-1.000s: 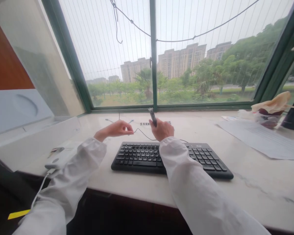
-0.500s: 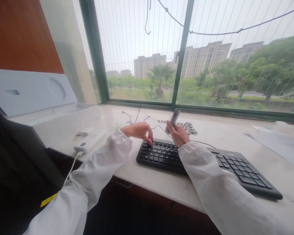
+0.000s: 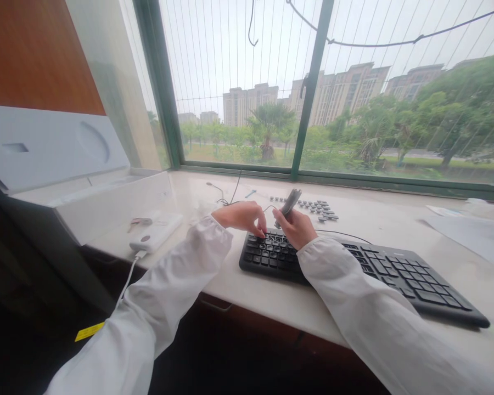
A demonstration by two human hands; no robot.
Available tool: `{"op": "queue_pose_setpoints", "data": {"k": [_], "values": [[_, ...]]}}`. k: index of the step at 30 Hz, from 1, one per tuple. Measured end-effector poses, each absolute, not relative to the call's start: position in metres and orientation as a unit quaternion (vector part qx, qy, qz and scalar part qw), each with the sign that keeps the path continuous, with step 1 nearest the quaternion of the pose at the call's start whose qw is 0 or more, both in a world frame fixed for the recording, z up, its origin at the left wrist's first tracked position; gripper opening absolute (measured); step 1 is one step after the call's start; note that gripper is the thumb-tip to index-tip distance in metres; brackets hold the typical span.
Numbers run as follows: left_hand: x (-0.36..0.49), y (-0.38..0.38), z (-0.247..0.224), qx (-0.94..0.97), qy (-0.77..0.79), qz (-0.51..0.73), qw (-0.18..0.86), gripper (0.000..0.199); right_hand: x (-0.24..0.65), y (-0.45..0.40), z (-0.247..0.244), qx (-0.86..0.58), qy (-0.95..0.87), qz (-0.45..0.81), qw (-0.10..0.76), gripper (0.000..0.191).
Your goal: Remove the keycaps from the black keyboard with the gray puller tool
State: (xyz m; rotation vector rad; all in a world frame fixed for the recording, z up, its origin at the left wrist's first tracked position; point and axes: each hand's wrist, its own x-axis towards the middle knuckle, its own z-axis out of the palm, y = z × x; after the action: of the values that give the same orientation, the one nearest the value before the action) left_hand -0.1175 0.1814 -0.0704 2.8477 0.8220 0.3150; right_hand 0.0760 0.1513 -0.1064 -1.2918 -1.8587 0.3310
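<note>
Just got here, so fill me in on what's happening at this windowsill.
A person in white sleeves works over a black keyboard. The right hand holds a dark grey tool above it, while the left hand's fingertips are down at the keys near its left end. Loose keycaps lie in rows behind the keyboard.

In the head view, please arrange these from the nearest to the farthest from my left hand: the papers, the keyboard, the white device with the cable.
From the left hand:
1. Keyboard: its left end is at the fingertips.
2. White device: to the hand's left.
3. Papers: far right, beyond the keyboard.
</note>
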Motion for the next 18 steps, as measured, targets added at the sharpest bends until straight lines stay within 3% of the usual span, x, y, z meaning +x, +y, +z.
{"op": "queue_pose_setpoints", "data": {"k": [11, 18], "values": [[-0.1181, 0.1768, -0.0672, 0.952, 0.282, 0.097, 0.071, 0.013, 0.0790, 0.1484, -0.1023, -0.508, -0.750, 0.097, 0.411, 0.047], [-0.1177, 0.1771, -0.0680, 0.950, 0.290, 0.095, 0.071, 0.013, 0.0839, 0.1536, -0.1047, -0.497, -0.773, 0.108, 0.378, 0.041]]}}
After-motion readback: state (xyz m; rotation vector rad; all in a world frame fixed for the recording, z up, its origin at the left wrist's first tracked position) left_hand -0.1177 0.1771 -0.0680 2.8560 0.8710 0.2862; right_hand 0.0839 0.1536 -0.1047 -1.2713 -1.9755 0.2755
